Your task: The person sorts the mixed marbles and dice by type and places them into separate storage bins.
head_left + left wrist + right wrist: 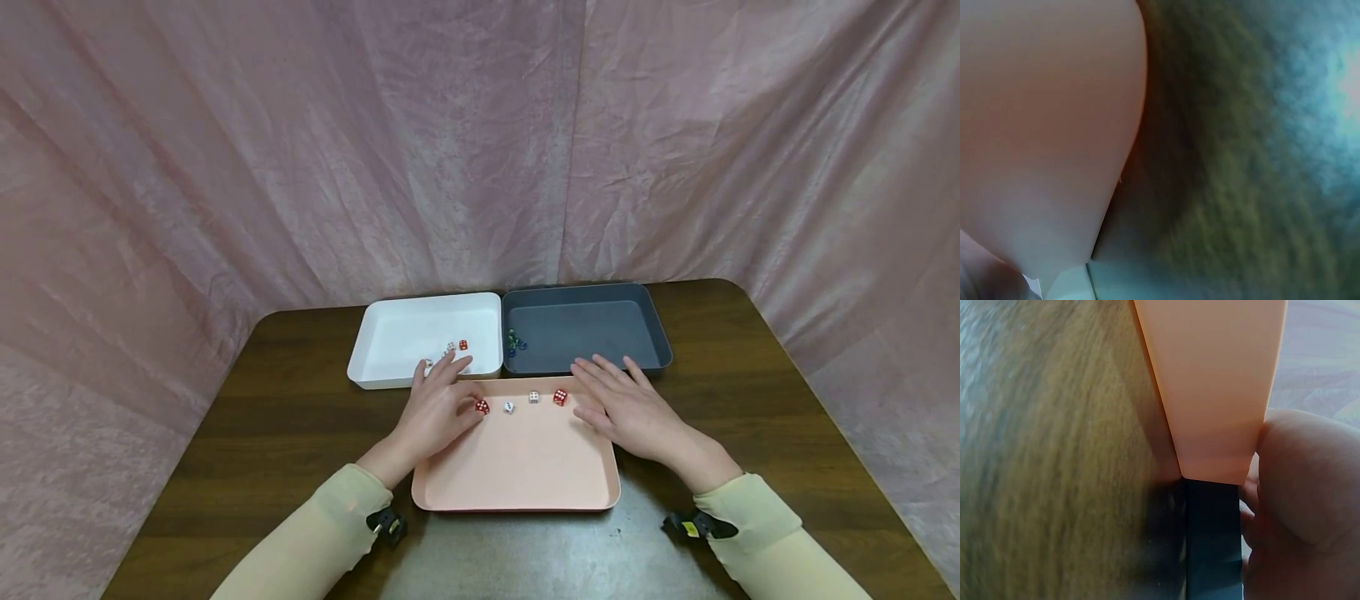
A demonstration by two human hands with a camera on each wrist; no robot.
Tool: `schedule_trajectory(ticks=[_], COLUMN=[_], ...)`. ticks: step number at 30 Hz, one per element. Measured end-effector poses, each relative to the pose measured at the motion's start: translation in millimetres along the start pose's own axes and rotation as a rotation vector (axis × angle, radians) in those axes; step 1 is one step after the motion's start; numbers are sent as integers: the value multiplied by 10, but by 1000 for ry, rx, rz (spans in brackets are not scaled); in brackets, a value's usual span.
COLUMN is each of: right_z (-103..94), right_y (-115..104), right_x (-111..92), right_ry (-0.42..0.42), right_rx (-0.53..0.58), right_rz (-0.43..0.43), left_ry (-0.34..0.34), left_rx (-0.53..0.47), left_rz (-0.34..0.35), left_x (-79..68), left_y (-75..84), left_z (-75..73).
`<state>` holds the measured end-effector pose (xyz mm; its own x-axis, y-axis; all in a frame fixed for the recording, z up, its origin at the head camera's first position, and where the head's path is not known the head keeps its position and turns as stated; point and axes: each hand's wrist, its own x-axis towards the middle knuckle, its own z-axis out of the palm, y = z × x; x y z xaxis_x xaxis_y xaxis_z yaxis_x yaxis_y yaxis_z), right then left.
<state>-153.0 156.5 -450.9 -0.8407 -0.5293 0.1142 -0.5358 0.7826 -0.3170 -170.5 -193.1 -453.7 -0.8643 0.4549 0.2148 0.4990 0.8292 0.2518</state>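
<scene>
My left hand [442, 410] reaches over the left edge of the pink tray [517, 467], thumb and index finger pinching a red die [482, 407] near the tray's back left corner. To its right lie a white die [509, 407], a second white die [534, 397] and another red die [560, 397], in a loose row along the back. Over the tray's right edge, my right hand [626, 408] has its fingers extended and holds nothing. In the right wrist view this hand [1310, 500] is beside the pink tray's outer wall [1216, 394].
Behind the pink tray stand a white tray [397, 333], with several white and red dice, and a dark grey tray [592, 329], with small green and blue dice [513, 342] at its left side. All three sit on a brown wooden table [300, 417]. A pink curtain [480, 150] hangs behind.
</scene>
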Motion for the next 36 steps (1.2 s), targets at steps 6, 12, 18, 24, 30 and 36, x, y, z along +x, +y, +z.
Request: schedule_trajectory(ticks=[6, 12, 18, 24, 30, 36], right_z=[-2, 1, 47, 32, 11, -9], right_y=[0, 5, 40, 17, -1, -18], right_x=[1, -1, -3, 2, -2, -2], right_ry=[0, 6, 50, 28, 2, -8], right_rx=[3, 1, 8, 3, -1, -1], right_rz=[4, 1, -28, -8, 11, 18], left_ry=[-3, -3, 4, 4, 5, 19], left_rx=[3, 12, 21, 35, 36, 32], left_rz=[-28, -39, -36, -40, -35, -20], left_x=[-1, -1, -9, -12, -16, -28], left_y=[5, 7, 12, 17, 16, 9], left_z=[3, 11, 17, 20, 21, 4])
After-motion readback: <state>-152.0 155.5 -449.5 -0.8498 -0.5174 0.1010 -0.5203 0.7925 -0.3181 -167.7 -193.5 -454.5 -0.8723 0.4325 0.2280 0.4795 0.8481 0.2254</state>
